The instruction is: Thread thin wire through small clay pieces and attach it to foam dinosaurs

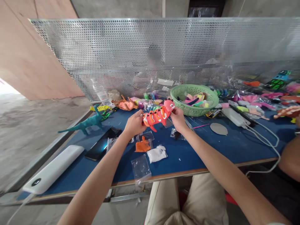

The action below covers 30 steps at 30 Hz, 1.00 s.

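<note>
Between my two hands, raised over the table, is a red clay animal figure (157, 116) with orange, white and black markings and a face at its right end. My left hand (136, 124) is closed on its left end. Gripped at the head end, the figure also rests in the fingers of my right hand (178, 118). Below it on the table lie a lump of orange clay (142, 145), a lump of white clay (157, 153) and a clear plastic bag (141, 167). A small packet with something black (177, 134) lies under my right wrist.
A green basket (194, 109) of clay pieces stands behind my right hand. To the left are a teal dinosaur figure (86, 123), a black phone (103, 143) and a white power bank (55, 168). Another white power bank (234, 116) with cables lies right. A perforated metal screen (131, 47) backs the table.
</note>
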Motion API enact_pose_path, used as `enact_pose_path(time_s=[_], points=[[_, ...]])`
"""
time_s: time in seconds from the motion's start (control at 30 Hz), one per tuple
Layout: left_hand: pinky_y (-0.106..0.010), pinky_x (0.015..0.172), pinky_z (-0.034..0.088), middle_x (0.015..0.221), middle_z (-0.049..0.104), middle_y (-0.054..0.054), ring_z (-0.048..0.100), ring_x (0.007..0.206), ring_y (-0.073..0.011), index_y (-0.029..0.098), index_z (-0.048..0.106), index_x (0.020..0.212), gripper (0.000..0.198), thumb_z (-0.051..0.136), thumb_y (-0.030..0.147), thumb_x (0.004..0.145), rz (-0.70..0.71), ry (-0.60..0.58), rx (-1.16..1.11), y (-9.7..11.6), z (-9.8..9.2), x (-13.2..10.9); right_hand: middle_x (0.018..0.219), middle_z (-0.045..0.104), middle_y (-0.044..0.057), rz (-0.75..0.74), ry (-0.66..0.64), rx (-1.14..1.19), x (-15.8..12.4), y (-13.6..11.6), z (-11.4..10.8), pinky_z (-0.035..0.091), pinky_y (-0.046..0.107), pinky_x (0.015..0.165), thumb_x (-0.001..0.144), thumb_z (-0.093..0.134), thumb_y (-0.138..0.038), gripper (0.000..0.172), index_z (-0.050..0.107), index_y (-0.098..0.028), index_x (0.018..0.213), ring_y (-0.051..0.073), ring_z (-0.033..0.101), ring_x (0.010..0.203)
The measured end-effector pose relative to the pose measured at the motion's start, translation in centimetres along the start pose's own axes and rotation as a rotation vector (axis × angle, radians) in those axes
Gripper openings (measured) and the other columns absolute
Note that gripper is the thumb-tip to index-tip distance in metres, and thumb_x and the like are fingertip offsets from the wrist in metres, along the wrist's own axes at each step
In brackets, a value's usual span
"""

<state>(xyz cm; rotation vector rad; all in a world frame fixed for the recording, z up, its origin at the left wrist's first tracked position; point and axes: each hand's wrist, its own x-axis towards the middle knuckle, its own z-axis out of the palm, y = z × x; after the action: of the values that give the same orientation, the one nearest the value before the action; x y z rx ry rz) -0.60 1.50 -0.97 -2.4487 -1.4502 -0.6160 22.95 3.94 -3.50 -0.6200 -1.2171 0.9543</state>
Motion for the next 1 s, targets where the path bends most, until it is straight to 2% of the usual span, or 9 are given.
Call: enact_pose_path(time_s=[0.1, 0.2, 0.3, 0.4, 0.53, 0.6, 0.7, 0.83, 1.0], points=[[-0.030, 0.063, 0.045, 0.102, 0.062, -0.010, 0.063, 0.077, -0.0208, 0.018, 0.063, 0.074, 0.016, 0.058, 0.032, 0.082, -0.087, -0.014, -0.037, 0.1, -0.1, 0.0, 0.097, 0.075, 0.003, 0.062, -0.021, 0.041, 0.2, 0.0, 0.1, 0.055, 0.033, 0.082, 0.078, 0.075, -0.046, 0.027, 0.071, -0.023, 0.092, 0.021, 0.069, 0.091], [-0.029, 0.065, 0.046, 0.094, 0.063, -0.008, 0.063, 0.077, -0.0201, 0.019, 0.058, 0.070, 0.012, 0.058, 0.027, 0.078, -0.127, 0.032, -0.158, -0.3, -0.3, 0.2, 0.110, 0.073, 0.002, 0.085, -0.104, 0.112, 0.1, -0.5, 0.4, 0.056, 0.034, 0.086, 0.077, 0.076, -0.039, 0.029, 0.069, -0.026, 0.101, 0.021, 0.069, 0.097], [-0.027, 0.065, 0.047, 0.080, 0.063, -0.004, 0.060, 0.071, -0.0175, 0.019, 0.055, 0.069, 0.012, 0.055, 0.026, 0.078, -0.211, 0.131, -0.367, -1.1, -0.8, 0.3, 0.132, 0.064, 0.001, 0.072, -0.199, 0.210, -0.3, -1.0, 0.8, 0.054, 0.038, 0.097, 0.075, 0.075, -0.029, 0.048, 0.063, -0.033, 0.121, 0.021, 0.067, 0.109], [-0.025, 0.053, 0.044, 0.061, 0.056, -0.001, 0.054, 0.055, -0.0145, 0.018, 0.054, 0.068, 0.026, 0.056, 0.039, 0.083, -0.422, 0.136, -0.614, -2.2, -1.5, 0.3, 0.141, 0.057, 0.001, 0.097, -0.221, 0.222, -0.6, -1.0, 0.9, 0.054, 0.039, 0.098, 0.074, 0.074, -0.025, 0.062, 0.057, -0.037, 0.133, 0.020, 0.067, 0.108], [-0.024, 0.047, 0.046, 0.056, 0.052, 0.000, 0.049, 0.051, -0.0132, 0.017, 0.055, 0.064, 0.042, 0.060, 0.055, 0.081, -0.622, 0.217, -0.825, -3.3, -1.9, 0.2, 0.139, 0.059, 0.006, 0.148, -0.149, 0.144, -0.5, -0.8, 0.5, 0.056, 0.035, 0.086, 0.075, 0.073, -0.027, 0.059, 0.059, -0.031, 0.132, 0.019, 0.067, 0.100], [-0.025, 0.048, 0.050, 0.060, 0.054, -0.001, 0.049, 0.055, -0.0138, 0.017, 0.059, 0.068, 0.041, 0.059, 0.056, 0.081, -0.621, 0.303, -0.866, -3.6, -1.8, 0.2, 0.137, 0.061, 0.007, 0.168, -0.124, 0.080, -0.4, -0.8, 0.4, 0.056, 0.033, 0.082, 0.075, 0.073, -0.030, 0.056, 0.060, -0.028, 0.130, 0.019, 0.066, 0.097], [-0.025, 0.050, 0.050, 0.060, 0.051, 0.000, 0.048, 0.054, -0.0134, 0.017, 0.062, 0.070, 0.040, 0.055, 0.054, 0.084, -0.592, 0.344, -0.826, -3.7, -1.4, 0.2, 0.129, 0.066, 0.008, 0.148, -0.124, -0.024, -0.4, -0.8, 0.5, 0.054, 0.034, 0.086, 0.076, 0.072, -0.034, 0.051, 0.063, -0.024, 0.125, 0.019, 0.066, 0.098], [-0.025, 0.046, 0.041, 0.051, 0.040, 0.003, 0.041, 0.046, -0.0118, 0.020, 0.048, 0.060, 0.042, 0.055, 0.054, 0.084, -0.656, 0.354, -0.737, -3.4, -0.7, 0.2, 0.119, 0.071, 0.008, 0.076, -0.217, -0.071, -0.8, -1.2, 1.3, 0.051, 0.037, 0.096, 0.082, 0.071, -0.037, 0.046, 0.064, -0.024, 0.125, 0.021, 0.066, 0.106], [-0.025, 0.052, 0.040, 0.057, 0.047, 0.002, 0.045, 0.055, -0.0135, 0.020, 0.051, 0.068, 0.032, 0.052, 0.047, 0.084, -0.653, 0.344, -0.691, -2.8, -0.1, 0.5, 0.111, 0.075, 0.007, 0.076, -0.399, -0.094, -0.3, -2.2, 4.3, 0.050, 0.040, 0.098, 0.088, 0.068, -0.047, 0.033, 0.072, -0.024, 0.112, 0.023, 0.068, 0.107]])
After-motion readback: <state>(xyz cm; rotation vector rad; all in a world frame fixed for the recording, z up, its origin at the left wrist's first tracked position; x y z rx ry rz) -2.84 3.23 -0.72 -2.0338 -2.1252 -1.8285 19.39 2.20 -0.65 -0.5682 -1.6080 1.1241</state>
